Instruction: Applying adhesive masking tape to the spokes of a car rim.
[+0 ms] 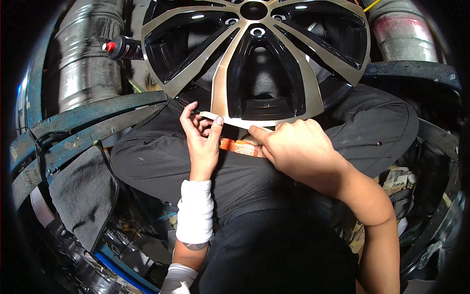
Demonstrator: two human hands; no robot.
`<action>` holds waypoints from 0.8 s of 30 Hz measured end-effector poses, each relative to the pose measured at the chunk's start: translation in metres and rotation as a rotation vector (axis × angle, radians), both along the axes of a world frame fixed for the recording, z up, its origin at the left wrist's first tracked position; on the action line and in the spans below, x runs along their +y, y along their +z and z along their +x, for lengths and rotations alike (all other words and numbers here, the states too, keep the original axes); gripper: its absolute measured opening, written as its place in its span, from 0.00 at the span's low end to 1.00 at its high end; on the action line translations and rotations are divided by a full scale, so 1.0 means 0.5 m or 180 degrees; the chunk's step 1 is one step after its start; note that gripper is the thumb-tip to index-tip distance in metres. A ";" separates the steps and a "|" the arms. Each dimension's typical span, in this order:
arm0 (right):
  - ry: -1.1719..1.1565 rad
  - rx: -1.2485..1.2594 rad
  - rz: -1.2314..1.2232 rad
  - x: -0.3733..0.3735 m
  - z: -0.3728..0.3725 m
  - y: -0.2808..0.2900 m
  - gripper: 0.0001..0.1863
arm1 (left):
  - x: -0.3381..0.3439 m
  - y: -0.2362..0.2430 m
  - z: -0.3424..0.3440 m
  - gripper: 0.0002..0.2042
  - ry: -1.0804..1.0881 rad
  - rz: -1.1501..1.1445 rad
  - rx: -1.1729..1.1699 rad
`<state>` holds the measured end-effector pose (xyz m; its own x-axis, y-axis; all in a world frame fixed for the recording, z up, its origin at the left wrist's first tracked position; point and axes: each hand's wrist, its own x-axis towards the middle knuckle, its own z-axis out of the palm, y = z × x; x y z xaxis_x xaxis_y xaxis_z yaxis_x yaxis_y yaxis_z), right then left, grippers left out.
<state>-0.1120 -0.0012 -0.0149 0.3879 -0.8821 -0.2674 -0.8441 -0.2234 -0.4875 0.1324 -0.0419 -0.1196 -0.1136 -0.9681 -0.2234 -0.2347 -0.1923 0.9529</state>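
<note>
A large alloy wheel (312, 88) with bronze-faced and gloss-black spokes rests at my lap. Along its near rim edge runs a narrow white strip (239, 123) that looks like tape. My left hand (203, 142) pinches the strip's left end between thumb and fingers, just off the rim. Farther right, my right hand (306, 149) is closed at the rim, one outstretched finger pressing on the strip; its other fingers are curled and partly hidden. Below the strip, between my hands, shows an orange patterned piece (242, 147), whose kind I cannot make out.
A black bottle with a red cap (122, 47) lies left of the wheel. Blue metal bars (88, 120) flank my legs, with a grey cloth (84, 196) draped at the left. Metal drums (90, 59) stand at the far left and far right (404, 34).
</note>
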 end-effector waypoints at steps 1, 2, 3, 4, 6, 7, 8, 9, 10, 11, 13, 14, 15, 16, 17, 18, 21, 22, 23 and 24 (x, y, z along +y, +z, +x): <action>0.0012 0.0008 0.0002 -0.001 0.001 -0.002 0.18 | 0.000 0.000 0.001 0.35 0.0007 0.0000 -0.0003; 0.0022 0.0019 0.0007 -0.002 0.002 -0.005 0.18 | 0.001 0.000 0.001 0.34 -0.0018 -0.0012 -0.0011; 0.0028 0.0019 0.0010 -0.002 0.003 -0.009 0.18 | 0.001 0.000 0.001 0.34 -0.0043 -0.0022 -0.0019; -0.0002 0.0027 -0.0027 -0.001 0.004 -0.013 0.18 | 0.001 -0.001 0.000 0.34 -0.0037 -0.0019 -0.0019; -0.0025 0.0032 -0.0062 -0.001 0.004 -0.015 0.17 | 0.001 -0.003 -0.002 0.34 -0.0047 -0.0063 -0.0068; -0.0051 0.0008 -0.0127 0.000 0.004 -0.015 0.17 | 0.001 -0.002 -0.002 0.34 -0.0041 -0.0059 -0.0069; -0.0079 -0.0014 -0.0194 0.000 0.003 -0.014 0.16 | 0.001 0.000 -0.004 0.34 -0.0035 -0.0053 -0.0095; -0.0074 -0.0012 -0.0191 -0.004 0.003 -0.007 0.16 | 0.001 0.001 -0.004 0.34 -0.0030 -0.0046 -0.0119; -0.0053 0.0011 -0.0053 -0.009 0.002 0.005 0.13 | 0.001 0.001 -0.004 0.34 -0.0026 -0.0043 -0.0117; -0.0032 0.0032 0.0084 -0.012 0.002 0.011 0.10 | 0.001 0.000 -0.004 0.34 -0.0027 -0.0072 -0.0127; -0.0112 -0.0033 -0.0032 -0.007 0.005 -0.004 0.13 | 0.003 0.002 -0.004 0.34 -0.0023 -0.0102 -0.0137; -0.0200 -0.0092 -0.0147 -0.006 0.005 -0.010 0.15 | 0.003 0.003 -0.006 0.34 -0.0021 -0.0095 -0.0114; -0.0197 -0.0087 -0.0146 -0.005 0.006 -0.010 0.15 | 0.003 0.005 -0.008 0.34 -0.0020 -0.0090 -0.0090; -0.0240 -0.0129 -0.0127 -0.005 0.006 -0.010 0.15 | 0.004 0.006 -0.010 0.34 -0.0017 -0.0088 -0.0085; -0.0281 -0.0175 -0.0109 -0.005 0.007 -0.009 0.15 | 0.004 0.007 -0.010 0.34 -0.0010 -0.0092 -0.0084; -0.0276 -0.0175 -0.0109 -0.005 0.008 -0.010 0.15 | 0.004 0.008 -0.010 0.34 -0.0003 -0.0097 -0.0084; -0.0298 -0.0113 -0.0120 -0.005 0.011 -0.010 0.14 | 0.005 0.010 -0.011 0.34 -0.0004 -0.0146 -0.0133; -0.0297 -0.0112 -0.0086 -0.005 0.011 -0.008 0.15 | 0.006 0.009 -0.010 0.34 -0.0002 -0.0146 -0.0129; -0.0295 -0.0112 -0.0053 -0.006 0.012 -0.007 0.15 | 0.006 0.007 -0.009 0.34 -0.0016 -0.0176 -0.0152; -0.0294 -0.0108 -0.0053 -0.005 0.012 -0.007 0.15 | 0.006 0.006 -0.009 0.34 -0.0030 -0.0205 -0.0175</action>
